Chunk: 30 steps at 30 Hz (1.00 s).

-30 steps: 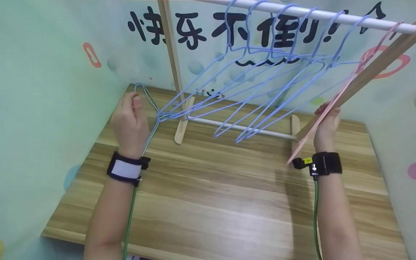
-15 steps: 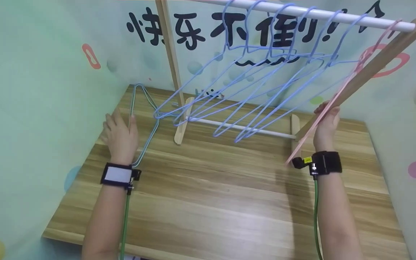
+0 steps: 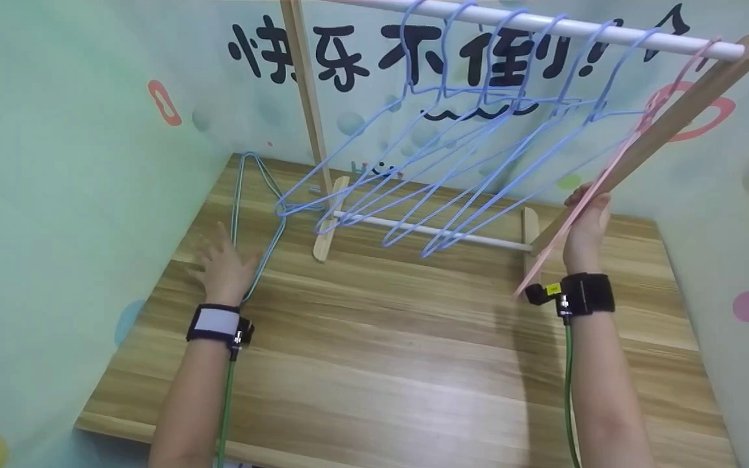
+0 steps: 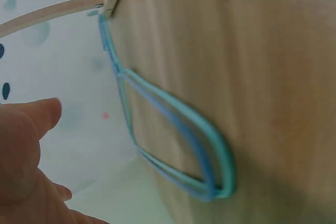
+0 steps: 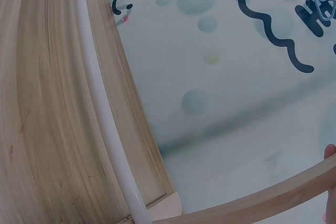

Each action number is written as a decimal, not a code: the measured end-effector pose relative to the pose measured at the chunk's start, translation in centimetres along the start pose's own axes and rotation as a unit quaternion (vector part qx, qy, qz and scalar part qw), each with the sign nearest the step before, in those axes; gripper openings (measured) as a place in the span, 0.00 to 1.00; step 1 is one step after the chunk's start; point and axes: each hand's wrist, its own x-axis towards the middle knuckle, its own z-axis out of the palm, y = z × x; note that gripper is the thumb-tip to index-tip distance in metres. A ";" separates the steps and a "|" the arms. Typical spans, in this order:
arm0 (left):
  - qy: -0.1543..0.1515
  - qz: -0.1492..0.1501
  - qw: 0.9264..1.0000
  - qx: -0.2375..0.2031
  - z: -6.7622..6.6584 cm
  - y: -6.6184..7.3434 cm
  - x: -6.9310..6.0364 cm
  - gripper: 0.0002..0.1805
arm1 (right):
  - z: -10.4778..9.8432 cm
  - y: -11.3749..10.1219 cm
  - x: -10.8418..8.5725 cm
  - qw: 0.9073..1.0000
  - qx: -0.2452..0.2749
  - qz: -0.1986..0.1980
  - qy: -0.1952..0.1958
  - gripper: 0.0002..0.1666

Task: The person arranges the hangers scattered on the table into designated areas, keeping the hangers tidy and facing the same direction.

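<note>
My left hand (image 3: 223,272) hovers with spread fingers over the near end of a pair of thin hangers (image 3: 266,260) on the table at left. In the left wrist view these hangers are one blue and one teal, lying together (image 4: 227,156); the hand (image 4: 21,156) holds nothing there. My right hand (image 3: 586,237) grips the right wooden post (image 3: 680,117) of a hanging rack, with fingertips partly hidden behind it. A pink hanger (image 3: 560,233) hangs beside that post, in front of the hand. Several blue hangers (image 3: 403,55) hang from the rack's white top rod (image 3: 563,26).
The rack's left post (image 3: 306,84) and lower white rod (image 3: 433,227) stand at the back of the wooden table (image 3: 374,364). Wooden feet (image 3: 324,244) support it. A printed wall (image 3: 186,39) rises behind and at the left.
My left hand has let go of the blue and teal hangers, drawn back toward me and spread its fingers. The hangers stay on the table. The right hand has kept its grip.
</note>
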 end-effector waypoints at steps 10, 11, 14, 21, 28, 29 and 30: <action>-0.039 -0.014 0.999 -0.014 1.7 -1.1 0.3 0.55 | 0.2 0.0 0.0 1.000 0.011 -0.009 -0.003 0.26; -0.042 -0.015 0.999 -0.015 1.7 -1.1 0.3 0.55 | 0.2 -0.1 0.0 1.000 0.009 -0.006 -0.001 0.26; -0.045 -0.011 0.999 -0.011 1.6 -1.0 0.4 0.54 | 0.1 -0.2 0.0 1.000 0.006 -0.002 0.002 0.26; -0.038 0.003 0.999 0.020 1.6 -0.9 0.2 0.42 | 0.3 -0.2 0.1 1.000 0.000 0.003 0.007 0.26; -0.031 0.014 0.999 0.043 1.5 -0.8 -0.1 0.33 | 0.2 0.0 0.0 1.000 0.005 -0.008 0.001 0.26; -0.030 0.014 0.999 0.043 1.4 -0.8 -0.2 0.33 | 0.2 0.0 0.0 1.000 0.003 -0.009 -0.001 0.26; -0.028 0.015 0.999 0.042 1.4 -0.8 -0.2 0.33 | 0.1 0.0 0.0 1.000 0.004 -0.008 -0.003 0.26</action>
